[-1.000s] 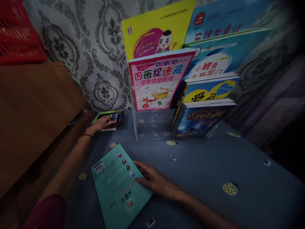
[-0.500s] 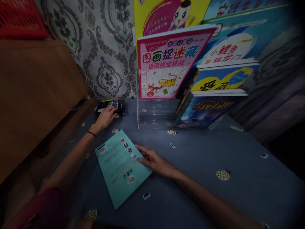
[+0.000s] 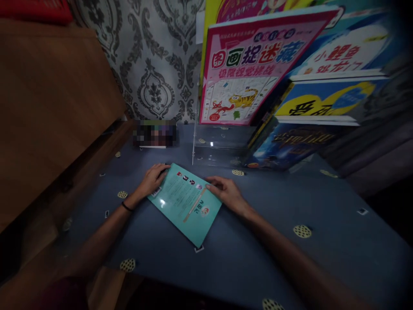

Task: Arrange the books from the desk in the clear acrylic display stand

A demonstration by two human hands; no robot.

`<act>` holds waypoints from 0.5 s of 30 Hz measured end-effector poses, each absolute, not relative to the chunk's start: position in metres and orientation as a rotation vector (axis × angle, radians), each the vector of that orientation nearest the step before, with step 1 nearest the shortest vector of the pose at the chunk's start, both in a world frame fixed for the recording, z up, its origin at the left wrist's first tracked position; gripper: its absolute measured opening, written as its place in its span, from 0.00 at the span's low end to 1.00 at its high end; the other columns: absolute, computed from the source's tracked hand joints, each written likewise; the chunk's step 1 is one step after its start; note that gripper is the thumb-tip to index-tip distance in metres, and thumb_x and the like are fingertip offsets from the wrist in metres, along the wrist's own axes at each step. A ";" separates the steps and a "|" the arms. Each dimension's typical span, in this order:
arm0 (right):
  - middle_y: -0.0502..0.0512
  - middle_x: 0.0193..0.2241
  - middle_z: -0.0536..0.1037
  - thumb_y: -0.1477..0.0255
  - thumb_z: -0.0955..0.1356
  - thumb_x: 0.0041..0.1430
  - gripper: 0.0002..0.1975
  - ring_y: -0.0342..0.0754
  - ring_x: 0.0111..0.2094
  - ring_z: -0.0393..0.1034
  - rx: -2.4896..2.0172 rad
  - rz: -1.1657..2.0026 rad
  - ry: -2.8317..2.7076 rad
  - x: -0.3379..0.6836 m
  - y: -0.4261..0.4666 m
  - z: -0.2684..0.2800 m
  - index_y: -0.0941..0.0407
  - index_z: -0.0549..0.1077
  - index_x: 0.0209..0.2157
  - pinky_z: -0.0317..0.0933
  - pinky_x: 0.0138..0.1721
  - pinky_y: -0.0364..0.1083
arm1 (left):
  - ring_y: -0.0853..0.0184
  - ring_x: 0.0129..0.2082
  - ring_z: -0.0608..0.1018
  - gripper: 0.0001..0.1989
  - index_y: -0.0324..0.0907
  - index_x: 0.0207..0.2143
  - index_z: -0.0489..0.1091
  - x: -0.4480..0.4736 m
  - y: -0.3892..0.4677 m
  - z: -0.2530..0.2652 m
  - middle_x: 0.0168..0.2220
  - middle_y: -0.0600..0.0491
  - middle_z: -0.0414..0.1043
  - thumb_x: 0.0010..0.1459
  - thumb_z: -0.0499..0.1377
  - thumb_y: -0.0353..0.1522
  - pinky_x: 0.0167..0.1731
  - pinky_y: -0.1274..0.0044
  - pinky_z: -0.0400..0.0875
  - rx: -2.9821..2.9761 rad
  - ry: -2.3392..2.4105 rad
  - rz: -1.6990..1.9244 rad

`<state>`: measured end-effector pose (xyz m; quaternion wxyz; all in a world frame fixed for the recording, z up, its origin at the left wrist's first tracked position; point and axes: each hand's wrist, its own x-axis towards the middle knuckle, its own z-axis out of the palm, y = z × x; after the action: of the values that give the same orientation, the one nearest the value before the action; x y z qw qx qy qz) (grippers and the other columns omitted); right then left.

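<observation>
A teal book [image 3: 183,198] lies tilted just above or on the dark blue table, its back cover up with several small pictures, a barcode and Chinese print. My left hand [image 3: 153,179] grips its left edge near the barcode, partly covering it, with the fingers along the top left corner. At the opposite edge, my right hand [image 3: 228,196] pinches the book, thumb on the cover and fingers behind. Whether the book touches the table all along, I cannot tell.
A clear acrylic rack [image 3: 219,144] stands at the back right, holding a pink picture-puzzle book [image 3: 254,69], a dark blue book [image 3: 297,140] and several others. Against the patterned wall lies a blurred-out dark pile [image 3: 156,134]. A wooden cabinet [image 3: 54,99] stands at left.
My left hand has come back from the dark pile to the teal book's left edge. The book has turned and shifted right and away from me, with my right hand still on it.
</observation>
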<state>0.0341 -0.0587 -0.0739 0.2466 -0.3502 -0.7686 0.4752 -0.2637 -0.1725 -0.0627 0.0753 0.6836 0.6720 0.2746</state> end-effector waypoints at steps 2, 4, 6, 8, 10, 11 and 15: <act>0.55 0.32 0.81 0.62 0.71 0.56 0.19 0.52 0.33 0.76 -0.965 1.241 -2.113 0.036 -0.056 -0.075 0.56 0.81 0.46 0.69 0.34 0.49 | 0.57 0.53 0.76 0.16 0.44 0.55 0.72 -0.261 -0.174 -0.066 0.51 0.46 0.77 0.68 0.52 0.32 0.59 0.60 0.68 2.087 2.017 0.862; 0.55 0.32 0.82 0.62 0.71 0.55 0.18 0.53 0.33 0.77 -0.996 1.181 -2.124 0.039 -0.051 -0.076 0.55 0.81 0.45 0.70 0.34 0.50 | 0.56 0.52 0.76 0.16 0.43 0.54 0.73 -0.257 -0.177 -0.067 0.49 0.46 0.77 0.67 0.53 0.32 0.57 0.60 0.69 2.121 2.023 0.880; 0.55 0.32 0.82 0.63 0.72 0.55 0.17 0.54 0.33 0.77 -1.035 1.119 -2.118 0.044 -0.044 -0.076 0.56 0.81 0.45 0.71 0.35 0.51 | 0.57 0.49 0.77 0.15 0.43 0.52 0.75 -0.251 -0.180 -0.067 0.46 0.46 0.77 0.67 0.54 0.32 0.54 0.62 0.72 2.130 2.036 0.892; 0.56 0.33 0.83 0.64 0.72 0.54 0.17 0.55 0.35 0.78 -1.068 1.047 -2.103 0.050 -0.035 -0.075 0.56 0.82 0.44 0.72 0.37 0.52 | 0.58 0.46 0.78 0.15 0.43 0.50 0.76 -0.245 -0.183 -0.067 0.42 0.47 0.77 0.67 0.53 0.31 0.51 0.64 0.73 2.121 2.035 0.913; 0.57 0.34 0.83 0.64 0.73 0.54 0.16 0.56 0.36 0.79 -1.090 0.970 -2.098 0.056 -0.027 -0.075 0.56 0.82 0.44 0.72 0.40 0.53 | 0.60 0.44 0.78 0.14 0.42 0.49 0.76 -0.237 -0.186 -0.066 0.40 0.48 0.77 0.67 0.53 0.30 0.49 0.66 0.74 2.119 2.008 0.933; 0.57 0.34 0.84 0.65 0.73 0.54 0.16 0.56 0.37 0.79 -1.100 0.933 -2.097 0.059 -0.023 -0.075 0.55 0.82 0.44 0.72 0.41 0.54 | 0.61 0.42 0.78 0.14 0.42 0.48 0.77 -0.233 -0.187 -0.066 0.38 0.49 0.77 0.67 0.52 0.30 0.49 0.67 0.74 2.125 1.989 0.941; 0.57 0.36 0.84 0.65 0.74 0.53 0.15 0.55 0.37 0.79 -1.101 0.827 -2.100 0.070 -0.011 -0.076 0.55 0.82 0.42 0.72 0.42 0.54 | 0.62 0.38 0.78 0.13 0.42 0.45 0.77 -0.217 -0.190 -0.065 0.35 0.50 0.76 0.68 0.53 0.30 0.48 0.67 0.73 2.172 1.920 0.958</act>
<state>0.0698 -0.0111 -0.0762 0.3102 -0.4167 -0.7950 0.3132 -0.2168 -0.1897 -0.0647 0.0442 0.7108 0.6282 0.3133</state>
